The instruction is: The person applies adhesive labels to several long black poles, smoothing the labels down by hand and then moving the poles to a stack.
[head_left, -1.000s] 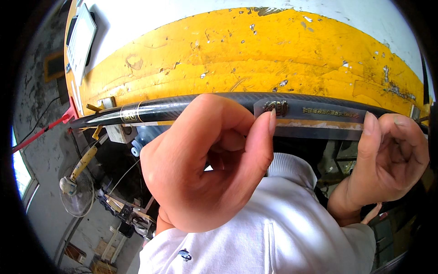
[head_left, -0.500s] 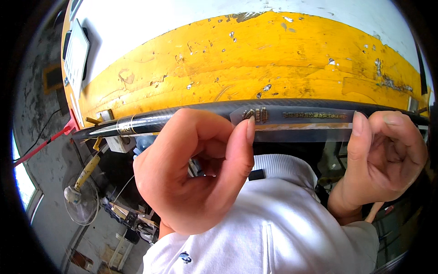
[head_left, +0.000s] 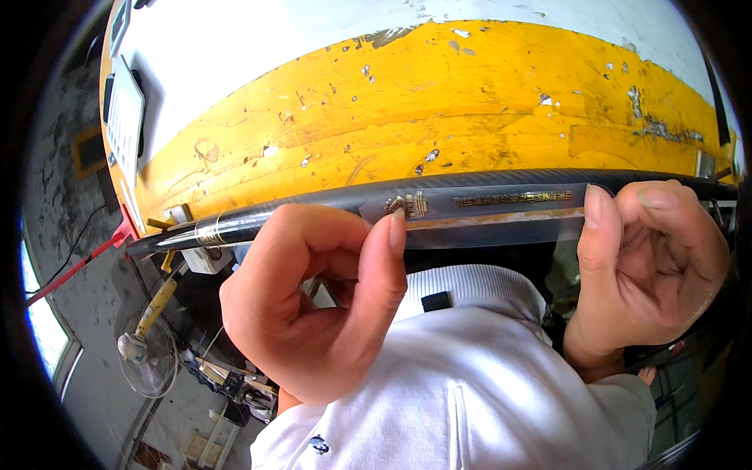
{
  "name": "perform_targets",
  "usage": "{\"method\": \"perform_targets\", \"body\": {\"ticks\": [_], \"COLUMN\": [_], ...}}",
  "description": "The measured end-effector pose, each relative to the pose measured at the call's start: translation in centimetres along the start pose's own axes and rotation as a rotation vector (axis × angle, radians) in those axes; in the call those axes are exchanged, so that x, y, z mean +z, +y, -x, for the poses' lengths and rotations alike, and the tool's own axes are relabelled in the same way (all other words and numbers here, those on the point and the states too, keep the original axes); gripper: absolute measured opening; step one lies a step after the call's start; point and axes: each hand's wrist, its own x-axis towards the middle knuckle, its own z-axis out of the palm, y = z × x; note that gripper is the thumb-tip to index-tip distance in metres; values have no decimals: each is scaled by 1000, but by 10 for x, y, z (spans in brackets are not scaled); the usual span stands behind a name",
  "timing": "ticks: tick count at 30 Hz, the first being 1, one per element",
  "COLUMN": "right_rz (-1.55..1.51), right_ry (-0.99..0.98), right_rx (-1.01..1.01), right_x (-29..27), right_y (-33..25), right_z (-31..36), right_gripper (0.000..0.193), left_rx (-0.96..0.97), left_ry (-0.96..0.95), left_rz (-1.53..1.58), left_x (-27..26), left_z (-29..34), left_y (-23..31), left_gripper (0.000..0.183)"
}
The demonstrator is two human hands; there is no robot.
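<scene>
A thin clear film strip (head_left: 446,201) printed with gold characters and a small emblem is stretched lengthwise along a long black rod (head_left: 470,178). My left hand (head_left: 313,313) pinches the strip's left end between thumb and forefinger, with the thumb tip beside the emblem. At the opposite end, my right hand (head_left: 658,270) holds the strip in the same way, its other fingers curled. The strip overlaps the rod's near side; whether it touches along its whole length I cannot tell. Woven texture covers much of the rod, and gold rings (head_left: 210,229) mark its glossy left end.
Beyond the rod lies a worn table with a yellow edge band (head_left: 486,102) and white top (head_left: 235,47). A flat panel (head_left: 125,110) stands at far left. Metal brackets (head_left: 178,213) sit near both rod ends. A red bar (head_left: 78,266) and a fan (head_left: 149,352) are lower left.
The view has shifted slightly, so both hands, the strip and the table edge appear a little further left. Both pinches on the strip are kept.
</scene>
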Motion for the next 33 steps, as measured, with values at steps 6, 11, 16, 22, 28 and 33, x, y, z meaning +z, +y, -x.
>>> {"method": "perform_targets", "body": {"ticks": [6,11,16,22,28,33], "right_rz": [-3,26,55,108,221,255], "right_ry": [4,-3,-10,-20,-65,-75], "right_rx": [-24,-40,-51,-66,-122,-82], "right_x": [1,0,0,0,-4,-7], "right_y": [2,1,1,0,0,-2], "right_z": [-3,-1,-2,-1,-2,1], "right_gripper": [48,45,42,39,36,33], "left_rx": [-38,-60,-68,-67,-13,-14], "left_ry": [-84,-56,-75,-81,-25,-29], "left_rz": [5,-1,-30,-8,25,45], "left_x": [-8,-7,-9,-8,-3,-2], "left_z": [-3,-2,-3,-4,-1,-1], "left_y": [4,6,6,7,1,3], "left_gripper": [16,17,18,18,20,21]}}
